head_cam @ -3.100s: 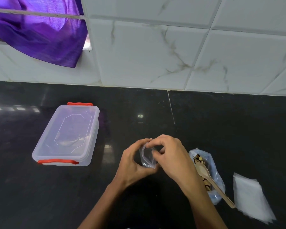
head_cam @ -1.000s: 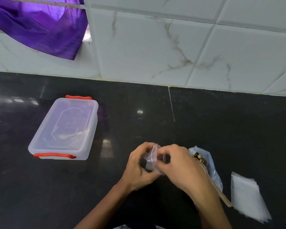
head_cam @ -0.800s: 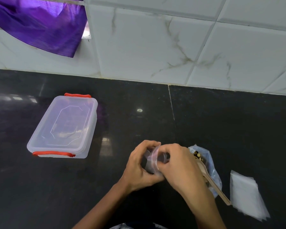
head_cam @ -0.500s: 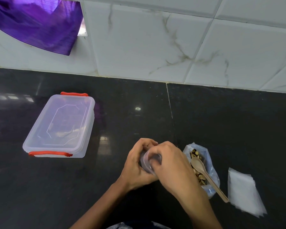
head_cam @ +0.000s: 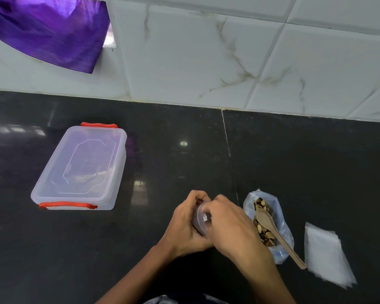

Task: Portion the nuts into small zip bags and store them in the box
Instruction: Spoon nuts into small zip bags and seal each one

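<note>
A small clear zip bag (head_cam: 200,220) sits between both hands above the black counter. My left hand (head_cam: 184,224) curls around it from the left and my right hand (head_cam: 229,227) pinches its top edge from the right. Just right of my hands lies an open plastic bag of mixed nuts (head_cam: 267,224) with a wooden spoon (head_cam: 274,232) resting in it, handle pointing to the lower right. A clear plastic box (head_cam: 81,167) with red clips stands at the left with its lid on. Whether the small bag holds nuts is hidden by my fingers.
A stack of empty zip bags (head_cam: 326,256) lies at the lower right. The counter (head_cam: 305,163) runs back to a white marble-tiled wall (head_cam: 206,58). A purple cloth (head_cam: 46,29) hangs at the top left.
The small bag has been worked between my fingers and now sits lower and more covered by my right hand. The view shifted slightly; box, nut bag and spoon stay where they were.
</note>
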Available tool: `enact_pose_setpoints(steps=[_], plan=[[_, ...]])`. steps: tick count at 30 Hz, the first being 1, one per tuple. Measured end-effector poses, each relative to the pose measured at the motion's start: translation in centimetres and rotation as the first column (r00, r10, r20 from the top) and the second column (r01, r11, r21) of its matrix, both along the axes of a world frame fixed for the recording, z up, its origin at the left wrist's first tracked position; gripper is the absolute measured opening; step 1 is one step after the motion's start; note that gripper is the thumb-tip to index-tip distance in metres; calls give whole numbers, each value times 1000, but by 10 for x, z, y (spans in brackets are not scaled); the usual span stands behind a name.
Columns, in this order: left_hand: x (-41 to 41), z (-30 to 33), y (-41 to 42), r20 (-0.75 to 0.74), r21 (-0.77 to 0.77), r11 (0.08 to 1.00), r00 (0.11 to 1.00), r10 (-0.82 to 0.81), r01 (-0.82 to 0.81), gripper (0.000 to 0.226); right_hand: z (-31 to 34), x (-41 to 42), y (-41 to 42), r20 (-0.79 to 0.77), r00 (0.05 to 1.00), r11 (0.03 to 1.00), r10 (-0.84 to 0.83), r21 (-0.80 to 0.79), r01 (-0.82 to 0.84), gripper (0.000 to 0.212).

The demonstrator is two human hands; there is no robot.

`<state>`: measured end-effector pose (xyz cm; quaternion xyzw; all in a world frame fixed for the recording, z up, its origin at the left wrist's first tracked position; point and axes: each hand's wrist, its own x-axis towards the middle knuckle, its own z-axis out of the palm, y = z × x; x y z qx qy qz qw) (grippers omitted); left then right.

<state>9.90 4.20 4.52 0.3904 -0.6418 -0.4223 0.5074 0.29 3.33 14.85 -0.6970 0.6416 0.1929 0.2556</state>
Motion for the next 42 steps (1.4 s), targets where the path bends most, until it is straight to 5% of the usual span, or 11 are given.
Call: enact_pose_setpoints(steps=[3,6,13,19,31,42], plan=[[0,1,0,-2,-7,1000,1000,-2,2,61,0,-6,11,193,981,972,-6,-229,52,19],[0,3,0,-15,8,1000,1000,-8,8,62,2,-7,17,273,962,945,20,-319,71,20],[-3,-1,5,15,61,996,998,-62,61,59,3,-9,12,29,990,989,138,-54,-136,37],[-6,-1,4,28,69,993,995,-97,94,62,5,-10,13,25,989,989,147,30,-148,39],[-7,6,7,3,45,999,1000,-28,28,49,8,-24,4,288,955,977,-77,-169,130,19],[-11,2,11,-129,79,997,992,-12,22,52,20,-34,20,608,776,925,-168,-176,338,11]])
